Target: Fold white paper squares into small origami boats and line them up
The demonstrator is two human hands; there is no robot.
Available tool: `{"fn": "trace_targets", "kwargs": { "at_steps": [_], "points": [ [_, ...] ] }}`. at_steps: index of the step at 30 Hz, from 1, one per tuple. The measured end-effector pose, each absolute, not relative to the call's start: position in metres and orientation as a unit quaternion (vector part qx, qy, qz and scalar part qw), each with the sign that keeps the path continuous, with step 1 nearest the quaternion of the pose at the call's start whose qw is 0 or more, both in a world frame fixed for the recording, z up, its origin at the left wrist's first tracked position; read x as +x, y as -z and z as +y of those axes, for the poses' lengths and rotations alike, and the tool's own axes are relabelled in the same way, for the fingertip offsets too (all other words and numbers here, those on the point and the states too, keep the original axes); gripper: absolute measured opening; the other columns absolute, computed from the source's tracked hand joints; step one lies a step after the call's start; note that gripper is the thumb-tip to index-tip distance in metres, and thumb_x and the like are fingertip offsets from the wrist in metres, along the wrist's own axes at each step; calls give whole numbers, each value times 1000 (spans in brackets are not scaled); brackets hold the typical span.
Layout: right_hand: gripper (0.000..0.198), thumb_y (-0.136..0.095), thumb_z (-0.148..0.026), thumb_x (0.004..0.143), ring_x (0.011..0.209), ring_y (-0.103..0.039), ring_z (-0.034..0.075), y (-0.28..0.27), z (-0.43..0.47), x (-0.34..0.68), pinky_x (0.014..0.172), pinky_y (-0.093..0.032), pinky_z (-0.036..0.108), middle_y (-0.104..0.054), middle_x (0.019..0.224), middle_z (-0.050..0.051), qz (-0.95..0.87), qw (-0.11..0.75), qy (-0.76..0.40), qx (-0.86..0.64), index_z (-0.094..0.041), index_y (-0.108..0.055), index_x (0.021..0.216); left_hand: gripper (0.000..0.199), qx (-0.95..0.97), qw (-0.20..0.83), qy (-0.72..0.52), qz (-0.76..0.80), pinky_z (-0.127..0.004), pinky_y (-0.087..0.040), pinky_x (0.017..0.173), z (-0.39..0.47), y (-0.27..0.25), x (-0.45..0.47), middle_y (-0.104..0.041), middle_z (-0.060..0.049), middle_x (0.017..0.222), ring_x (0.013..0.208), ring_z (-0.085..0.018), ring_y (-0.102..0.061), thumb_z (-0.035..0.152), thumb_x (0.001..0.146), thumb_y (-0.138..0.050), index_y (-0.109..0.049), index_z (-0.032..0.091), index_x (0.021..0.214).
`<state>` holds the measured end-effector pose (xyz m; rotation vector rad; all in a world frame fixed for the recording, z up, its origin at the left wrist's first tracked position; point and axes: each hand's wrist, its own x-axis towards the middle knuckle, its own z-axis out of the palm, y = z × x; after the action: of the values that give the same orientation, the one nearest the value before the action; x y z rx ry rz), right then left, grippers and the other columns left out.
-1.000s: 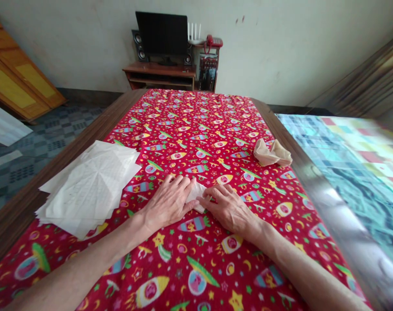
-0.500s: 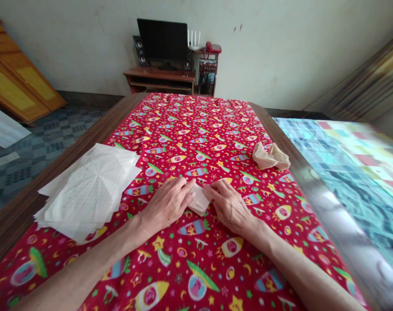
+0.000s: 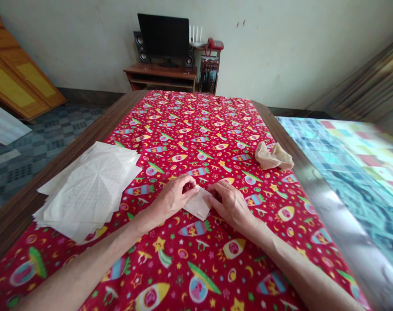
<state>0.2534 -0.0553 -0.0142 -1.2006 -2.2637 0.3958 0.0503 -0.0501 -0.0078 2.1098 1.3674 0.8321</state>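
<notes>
A small folded piece of white paper lies on the red patterned cloth, between my two hands. With thumb and index finger together, my left hand pinches its upper left edge. My right hand has curled fingers at the paper's right edge, the thumb resting on it. To the left lies a loose stack of thin white sheets; the top one carries creases fanning out from its middle. A cream folded paper shape stands on the cloth to the right, apart from my hands.
The cloth covers a brown wooden table. Beyond it a monitor with speakers and a red telephone stand against the wall. A wooden cabinet is at far left, and a bed with a patterned cover at right.
My left thumb and index finger have drawn together into a pinch on the paper's upper edge. More of the paper shows, its lower part wider. The right hand has barely moved.
</notes>
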Motion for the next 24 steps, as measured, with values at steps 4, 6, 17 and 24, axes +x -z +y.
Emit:
{"fn": "trace_targets", "kwargs": {
  "at_steps": [4, 6, 17, 24],
  "points": [
    [20, -55, -32, 90, 65, -55, 13, 11, -52, 248, 59, -40, 23, -59, 70, 0, -810, 302, -228, -449, -20, -61, 75, 19, 758, 307, -305, 487, -22, -45, 67, -53, -2, 52, -65, 1, 77, 70, -13, -59, 32, 90, -50, -61, 18, 84],
    [24, -55, -32, 89, 63, -54, 12, 10, -53, 245, 58, -39, 22, -59, 68, -1, -800, 307, -259, -446, -20, -59, 70, 22, 757, 306, -311, 485, -22, -44, 67, -55, -5, 54, -66, 0, 77, 71, -13, -59, 33, 91, -48, -62, 18, 82],
    [24, -51, -28, 89, 58, -51, 11, 7, -57, 243, 55, -36, 22, -56, 64, -2, -784, 303, -303, -449, -19, -54, 67, 25, 741, 316, -311, 505, -21, -40, 58, -56, -5, 58, -62, 2, 66, 61, -12, -56, 34, 88, -50, -60, 16, 74],
    [24, -52, -28, 89, 60, -51, 12, 10, -58, 240, 56, -34, 22, -56, 65, -1, -797, 301, -263, -453, -19, -54, 67, 19, 744, 290, -336, 499, -20, -40, 60, -55, 1, 61, -64, 1, 67, 63, -12, -58, 27, 85, -55, -62, 15, 71]
  ]
}}
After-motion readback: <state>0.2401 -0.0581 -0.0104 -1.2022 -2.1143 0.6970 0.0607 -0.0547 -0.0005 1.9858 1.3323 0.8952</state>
